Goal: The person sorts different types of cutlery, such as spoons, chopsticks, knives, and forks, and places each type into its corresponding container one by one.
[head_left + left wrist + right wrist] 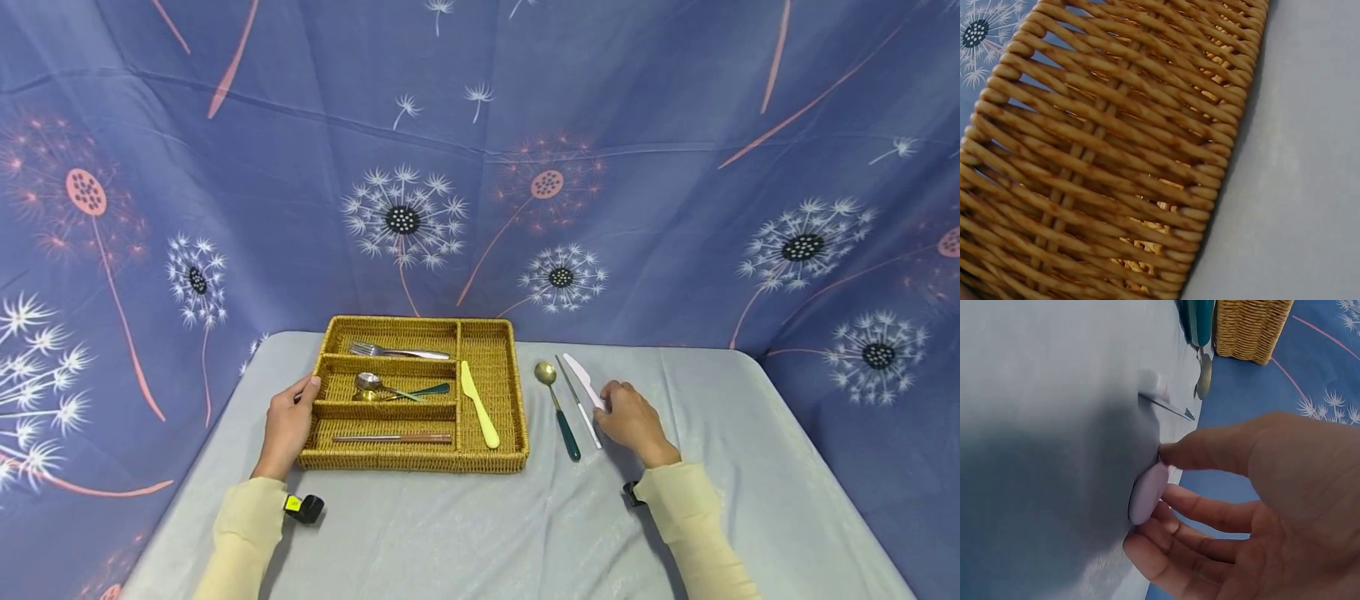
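In the head view my left hand (288, 421) holds the left wall of a wicker cutlery tray (491, 462), its thumb over the rim. The left wrist view is filled by the tray's woven side. On the cloth to the tray's right, my right hand (633, 421) pinches the handle of a pale pink knife (581, 375). The right wrist view has that knife's handle (1149, 495) between thumb and fingers, low against the cloth. Just left of it lie white-handled metal chopsticks (587, 417), then a gold spoon (567, 437) with a green handle.
Inside the tray are a fork (401, 352) at the back, spoons (369, 382) in the middle, brown-handled chopsticks (423, 437) in front and a yellow knife (480, 408) in the right compartment. A blue patterned curtain (660, 217) hangs behind the table (450, 533).
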A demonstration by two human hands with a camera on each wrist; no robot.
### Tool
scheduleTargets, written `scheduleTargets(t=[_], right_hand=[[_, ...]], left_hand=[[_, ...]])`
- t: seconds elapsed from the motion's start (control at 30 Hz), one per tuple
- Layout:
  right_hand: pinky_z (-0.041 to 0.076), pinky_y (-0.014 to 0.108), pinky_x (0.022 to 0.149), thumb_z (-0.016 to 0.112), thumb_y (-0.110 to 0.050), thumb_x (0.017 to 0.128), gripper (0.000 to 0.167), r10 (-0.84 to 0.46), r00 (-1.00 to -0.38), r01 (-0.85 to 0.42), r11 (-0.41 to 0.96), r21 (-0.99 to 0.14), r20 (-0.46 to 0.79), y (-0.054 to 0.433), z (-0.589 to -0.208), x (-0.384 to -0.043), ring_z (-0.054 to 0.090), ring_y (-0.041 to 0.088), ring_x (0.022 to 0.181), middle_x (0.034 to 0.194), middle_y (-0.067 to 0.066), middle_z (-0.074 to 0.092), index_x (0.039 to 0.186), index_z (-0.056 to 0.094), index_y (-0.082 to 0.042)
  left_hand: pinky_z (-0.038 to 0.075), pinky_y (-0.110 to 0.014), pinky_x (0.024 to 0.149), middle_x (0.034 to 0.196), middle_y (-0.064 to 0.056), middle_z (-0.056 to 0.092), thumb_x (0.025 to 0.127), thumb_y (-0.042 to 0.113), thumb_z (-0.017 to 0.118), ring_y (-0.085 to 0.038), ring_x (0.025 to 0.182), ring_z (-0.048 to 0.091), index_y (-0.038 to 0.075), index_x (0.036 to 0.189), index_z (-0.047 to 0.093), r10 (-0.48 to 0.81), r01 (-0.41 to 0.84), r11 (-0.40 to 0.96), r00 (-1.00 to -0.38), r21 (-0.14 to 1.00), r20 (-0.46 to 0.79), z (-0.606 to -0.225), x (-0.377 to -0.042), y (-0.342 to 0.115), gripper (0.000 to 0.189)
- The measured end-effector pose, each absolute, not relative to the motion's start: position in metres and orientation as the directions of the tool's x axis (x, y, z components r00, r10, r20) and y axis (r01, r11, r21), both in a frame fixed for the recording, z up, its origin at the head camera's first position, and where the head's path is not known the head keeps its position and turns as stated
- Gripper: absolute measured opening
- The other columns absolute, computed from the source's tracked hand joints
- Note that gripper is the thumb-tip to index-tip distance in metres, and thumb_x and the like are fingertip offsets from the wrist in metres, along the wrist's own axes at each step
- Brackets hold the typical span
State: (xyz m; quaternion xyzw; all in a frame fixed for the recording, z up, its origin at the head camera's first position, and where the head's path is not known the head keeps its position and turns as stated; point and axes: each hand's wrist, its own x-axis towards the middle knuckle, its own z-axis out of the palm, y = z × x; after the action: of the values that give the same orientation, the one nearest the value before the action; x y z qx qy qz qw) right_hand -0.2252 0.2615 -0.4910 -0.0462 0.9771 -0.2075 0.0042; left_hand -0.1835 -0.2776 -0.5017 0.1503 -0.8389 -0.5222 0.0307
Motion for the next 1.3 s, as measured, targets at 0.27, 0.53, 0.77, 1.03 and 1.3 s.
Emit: scheduleTargets(t=[0.27, 0.53, 0.77, 1.03, 1.3], right_hand=[[0.048, 0.044, 0.064, 0.068, -0.005, 0.091, 0.011, -0.113, -0.992, -0.122, 0.885, -0.449, 0.046, 0.26, -0.493, -0.225, 0.056, 0.028, 0.075, 0.083, 0.012, 0.057, 0.093, 0.06, 0.002], [0.049, 0.045, 0.063, 0.066, -0.006, 0.088, 0.01, -0.089, -0.996, -0.094, 0.889, -0.449, 0.031, 0.258, -0.495, -0.227, 0.057, 0.029, 0.073, 0.084, 0.013, 0.058, 0.092, 0.061, 0.003], [0.05, 0.045, 0.06, 0.07, -0.009, 0.086, 0.013, -0.06, -0.998, -0.055, 0.893, -0.446, 0.002, 0.258, -0.494, -0.226, 0.06, 0.028, 0.071, 0.083, 0.013, 0.062, 0.09, 0.063, 0.002], [0.05, 0.044, 0.058, 0.073, -0.011, 0.083, 0.016, -0.044, -0.999, -0.039, 0.901, -0.433, -0.003, 0.261, -0.491, -0.222, 0.06, 0.028, 0.069, 0.08, 0.013, 0.064, 0.087, 0.064, 0.001], [0.046, 0.038, 0.054, 0.075, -0.012, 0.082, 0.016, -0.042, -0.998, -0.022, 0.904, -0.426, -0.036, 0.265, -0.488, -0.208, 0.057, 0.024, 0.065, 0.076, 0.01, 0.063, 0.084, 0.063, 0.0]], left_hand=[[0.026, -0.062, 0.129, 0.17, -0.022, 0.036, 0.116, 0.051, 0.039, -0.044, 0.159, 0.028, 0.006, 0.167, 0.037, -0.28, -0.219, 0.418, -0.954, 0.882, -0.104, -0.5, -0.183, -0.278, 0.067], [0.026, -0.062, 0.129, 0.17, -0.021, 0.036, 0.116, 0.051, 0.04, -0.043, 0.159, 0.029, 0.007, 0.166, 0.038, -0.284, -0.215, 0.41, -0.954, 0.886, -0.1, -0.5, -0.184, -0.279, 0.067], [0.026, -0.062, 0.129, 0.17, -0.022, 0.035, 0.116, 0.052, 0.039, -0.044, 0.159, 0.028, 0.006, 0.167, 0.037, -0.279, -0.226, 0.404, -0.953, 0.887, -0.117, -0.503, -0.185, -0.278, 0.068], [0.026, -0.061, 0.129, 0.17, -0.021, 0.037, 0.116, 0.051, 0.04, -0.042, 0.159, 0.029, 0.007, 0.167, 0.037, -0.285, -0.223, 0.397, -0.952, 0.89, -0.112, -0.504, -0.185, -0.276, 0.067], [0.026, -0.061, 0.129, 0.17, -0.021, 0.037, 0.116, 0.049, 0.041, -0.042, 0.159, 0.03, 0.007, 0.166, 0.039, -0.293, -0.23, 0.393, -0.949, 0.89, -0.116, -0.505, -0.186, -0.278, 0.065]])
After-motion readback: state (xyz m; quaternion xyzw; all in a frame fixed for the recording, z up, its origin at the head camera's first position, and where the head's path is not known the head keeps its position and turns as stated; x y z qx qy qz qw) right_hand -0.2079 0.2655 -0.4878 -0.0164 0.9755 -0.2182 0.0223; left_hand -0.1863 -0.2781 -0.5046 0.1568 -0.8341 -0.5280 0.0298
